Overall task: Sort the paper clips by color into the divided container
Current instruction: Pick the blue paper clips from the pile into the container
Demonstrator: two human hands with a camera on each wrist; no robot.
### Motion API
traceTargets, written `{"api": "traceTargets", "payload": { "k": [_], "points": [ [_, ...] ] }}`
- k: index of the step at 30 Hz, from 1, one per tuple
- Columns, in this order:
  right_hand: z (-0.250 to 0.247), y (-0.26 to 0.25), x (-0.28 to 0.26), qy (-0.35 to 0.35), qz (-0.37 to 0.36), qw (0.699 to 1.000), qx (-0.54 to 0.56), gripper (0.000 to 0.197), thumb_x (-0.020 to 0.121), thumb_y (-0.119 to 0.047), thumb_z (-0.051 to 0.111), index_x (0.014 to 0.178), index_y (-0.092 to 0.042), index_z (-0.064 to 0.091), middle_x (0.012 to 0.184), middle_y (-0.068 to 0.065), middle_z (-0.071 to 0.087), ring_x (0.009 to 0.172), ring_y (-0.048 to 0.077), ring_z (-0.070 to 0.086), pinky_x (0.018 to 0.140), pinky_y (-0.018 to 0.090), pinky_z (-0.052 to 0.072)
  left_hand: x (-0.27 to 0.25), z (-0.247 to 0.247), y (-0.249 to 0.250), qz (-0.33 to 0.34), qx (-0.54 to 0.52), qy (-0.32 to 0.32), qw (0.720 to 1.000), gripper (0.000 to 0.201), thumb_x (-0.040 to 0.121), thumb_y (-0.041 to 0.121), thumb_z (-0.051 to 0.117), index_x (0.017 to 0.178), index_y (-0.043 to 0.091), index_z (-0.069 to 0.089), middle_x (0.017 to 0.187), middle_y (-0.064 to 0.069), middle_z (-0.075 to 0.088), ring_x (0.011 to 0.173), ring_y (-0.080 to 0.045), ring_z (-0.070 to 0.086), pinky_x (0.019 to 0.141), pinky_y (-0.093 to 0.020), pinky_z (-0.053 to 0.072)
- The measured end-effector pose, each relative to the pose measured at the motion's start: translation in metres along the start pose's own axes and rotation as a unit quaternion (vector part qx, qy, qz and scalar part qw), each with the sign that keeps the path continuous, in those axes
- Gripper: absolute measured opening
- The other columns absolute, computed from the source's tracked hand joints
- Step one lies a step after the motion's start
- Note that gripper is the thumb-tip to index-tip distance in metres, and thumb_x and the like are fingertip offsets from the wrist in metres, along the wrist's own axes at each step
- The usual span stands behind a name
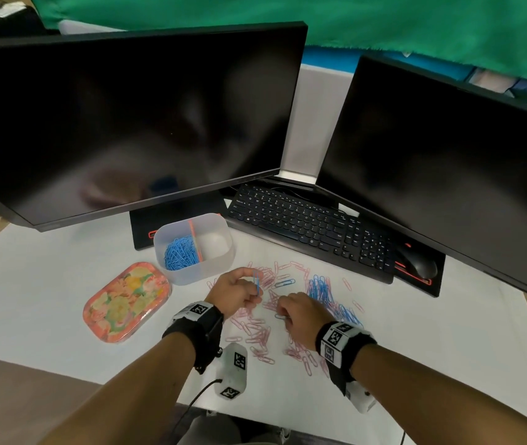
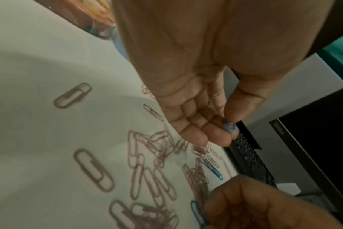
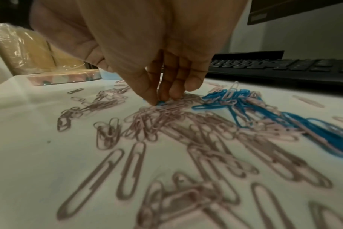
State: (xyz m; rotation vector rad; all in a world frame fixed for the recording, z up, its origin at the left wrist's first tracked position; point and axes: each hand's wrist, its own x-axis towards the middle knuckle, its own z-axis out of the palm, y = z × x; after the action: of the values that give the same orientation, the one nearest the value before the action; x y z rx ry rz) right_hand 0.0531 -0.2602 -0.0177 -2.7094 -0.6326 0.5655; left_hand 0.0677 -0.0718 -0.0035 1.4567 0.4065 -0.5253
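Note:
Pink paper clips [image 1: 257, 332] and blue paper clips [image 1: 320, 289] lie scattered on the white table. The clear divided container [image 1: 220, 261] stands behind them, its left half filled with sorted blue clips [image 1: 180, 253] and its right half bare. My left hand [image 1: 239, 292] is raised above the table and pinches a blue clip [image 1: 256, 281] between thumb and fingers, also seen as a blue clip [image 2: 229, 126] in the left wrist view. My right hand [image 1: 300, 311] reaches down into the pile and pinches another blue clip [image 3: 161, 103] against the table.
A floral container lid [image 1: 127, 301] lies left of the container. A black keyboard [image 1: 313, 229] and mouse [image 1: 419, 261] sit behind the clips, with two dark monitors [image 1: 133, 117] beyond. A white sensor block [image 1: 235, 370] hangs below my left wrist.

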Motion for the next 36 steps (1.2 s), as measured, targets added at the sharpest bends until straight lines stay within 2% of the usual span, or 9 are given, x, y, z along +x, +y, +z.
{"api": "traceTargets", "payload": {
  "k": [5,9,14,18,20,23,26,32,36],
  "points": [
    [-0.004,-0.004,0.003,-0.015,0.037,0.999,0.035,0.027,0.08,0.005,0.047,0.099,-0.012,0.056,0.099,0.008,0.059,0.086,0.024,0.056,0.071,0.029,0.046,0.0,0.006,0.004,0.022,-0.052,-0.02,0.998,0.037,0.084,-0.016,0.042,0.096,0.009,0.066,0.077,-0.01,0.064,0.073,-0.027,0.064,0.074,-0.033,0.054],
    [-0.001,-0.006,0.004,-0.022,0.023,0.999,0.023,0.03,0.081,0.007,0.049,0.105,-0.01,0.056,0.106,0.009,0.056,0.094,0.022,0.052,0.074,0.026,0.041,0.005,0.018,0.009,0.002,-0.102,-0.004,0.995,0.026,0.084,-0.013,0.043,0.091,0.003,0.063,0.067,-0.01,0.063,0.058,-0.021,0.057,0.057,-0.027,0.051],
    [0.0,0.004,-0.005,0.029,0.052,0.993,0.104,0.029,0.087,0.001,0.045,0.109,-0.013,0.056,0.105,0.001,0.048,0.096,0.015,0.049,0.078,0.021,0.039,0.026,0.035,0.011,0.036,0.091,0.063,0.993,0.008,0.083,0.006,0.061,0.081,0.011,0.066,0.067,-0.002,0.063,0.046,-0.008,0.047,0.049,-0.02,0.036],
    [-0.013,0.024,-0.011,0.116,0.144,0.96,0.21,0.025,0.087,0.0,0.044,0.103,-0.011,0.06,0.104,0.0,0.05,0.095,0.014,0.051,0.081,0.019,0.037,0.042,0.048,0.018,0.094,0.257,0.118,0.954,0.005,0.078,0.016,0.066,0.077,0.02,0.066,0.065,0.008,0.06,0.063,-0.012,0.056,0.059,-0.021,0.041],
    [-0.021,0.037,-0.017,0.147,0.183,0.941,0.246,0.023,0.086,0.002,0.047,0.101,-0.008,0.062,0.101,0.002,0.05,0.092,0.014,0.05,0.079,0.019,0.035,0.048,0.05,0.02,0.129,0.367,0.079,0.918,0.006,0.081,0.016,0.063,0.081,0.021,0.066,0.067,0.008,0.056,0.067,-0.012,0.054,0.057,-0.02,0.039],
    [-0.026,0.056,-0.026,0.166,0.209,0.924,0.273,0.02,0.085,0.002,0.048,0.098,-0.003,0.062,0.103,0.011,0.057,0.093,0.022,0.055,0.077,0.019,0.036,0.057,0.051,0.015,0.166,0.532,0.0,0.83,0.011,0.084,0.021,0.062,0.093,0.022,0.067,0.088,0.004,0.061,0.085,-0.018,0.06,0.072,-0.024,0.046],
    [-0.029,0.067,-0.034,0.154,0.231,0.915,0.291,0.022,0.088,-0.002,0.046,0.101,-0.006,0.062,0.098,0.005,0.061,0.089,0.02,0.056,0.072,0.019,0.039,0.063,0.056,0.008,0.157,0.601,-0.016,0.784,0.02,0.086,0.026,0.061,0.104,0.02,0.066,0.106,-0.002,0.062,0.094,-0.022,0.06,0.079,-0.029,0.049],
    [-0.026,0.09,-0.045,0.168,0.28,0.886,0.33,0.028,0.092,-0.004,0.039,0.104,-0.015,0.062,0.099,-0.003,0.057,0.093,0.018,0.058,0.077,0.022,0.041,0.064,0.067,0.008,0.162,0.634,-0.003,0.756,0.017,0.091,0.024,0.055,0.103,0.018,0.065,0.108,-0.003,0.06,0.092,-0.021,0.061,0.081,-0.033,0.054],
    [-0.028,0.103,-0.045,0.158,0.3,0.87,0.359,0.026,0.091,-0.002,0.039,0.09,-0.02,0.058,0.091,0.005,0.06,0.075,0.02,0.06,0.062,0.023,0.043,0.061,0.071,0.011,0.147,0.623,-0.001,0.768,0.013,0.089,0.019,0.053,0.096,0.018,0.064,0.105,-0.003,0.06,0.092,-0.022,0.06,0.082,-0.036,0.055]
  ]
}}
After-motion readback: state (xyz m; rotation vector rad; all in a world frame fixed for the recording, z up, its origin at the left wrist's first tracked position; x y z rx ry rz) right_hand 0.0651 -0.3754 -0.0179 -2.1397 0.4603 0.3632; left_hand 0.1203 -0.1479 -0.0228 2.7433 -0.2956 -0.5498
